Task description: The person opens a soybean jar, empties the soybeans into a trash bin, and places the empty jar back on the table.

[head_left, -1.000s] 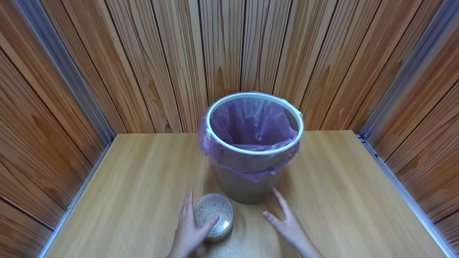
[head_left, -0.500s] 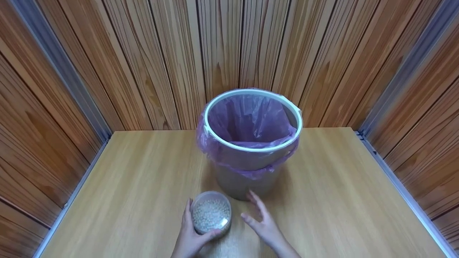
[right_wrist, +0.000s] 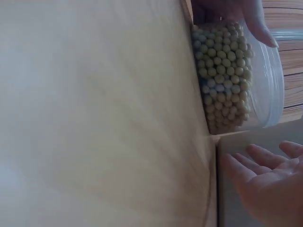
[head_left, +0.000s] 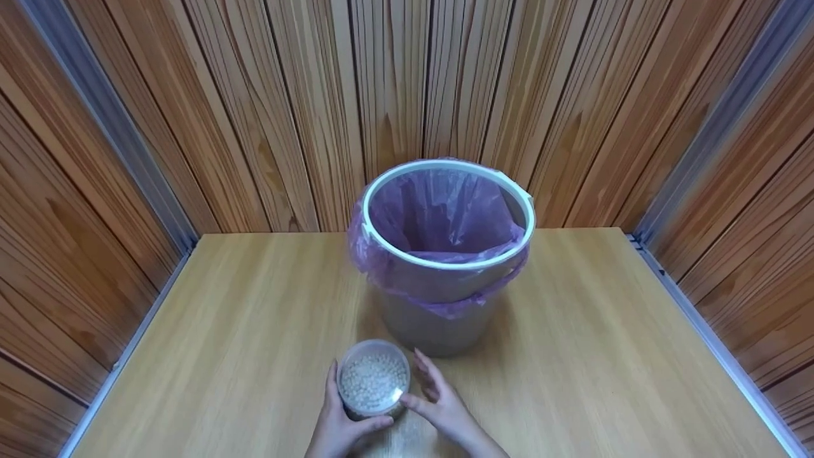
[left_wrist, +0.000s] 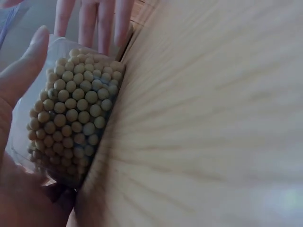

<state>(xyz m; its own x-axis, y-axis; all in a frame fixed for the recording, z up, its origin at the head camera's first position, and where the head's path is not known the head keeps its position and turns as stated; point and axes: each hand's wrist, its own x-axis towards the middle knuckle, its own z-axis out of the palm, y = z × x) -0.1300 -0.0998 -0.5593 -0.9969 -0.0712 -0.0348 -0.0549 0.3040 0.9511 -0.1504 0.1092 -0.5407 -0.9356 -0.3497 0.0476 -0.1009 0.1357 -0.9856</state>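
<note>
A clear plastic jar (head_left: 374, 376) of pale yellow, soybean-like beads or beans stands on the table in front of the bin. My left hand (head_left: 340, 420) grips its left side, with the thumb across the near side. In the left wrist view the round contents of the jar (left_wrist: 73, 109) show through the wall. My right hand (head_left: 445, 410) is at the jar's right side, fingers spread and slightly bent. From the right wrist view, a gap shows between this right hand (right_wrist: 272, 182) and the jar (right_wrist: 225, 80).
Behind the jar stands a grey bin (head_left: 439, 327) with a pale rim (head_left: 448, 265) and a purple liner bag (head_left: 451, 308) folded over it. Wood-panelled walls (head_left: 394, 95) close off the back and both sides of the wooden table (head_left: 267, 305), with metal strips (head_left: 127, 356) along the side edges.
My right hand has moved left, from out by the bin's right side to beside the jar. My left hand's thumb has gone from over the jar's top to its near side.
</note>
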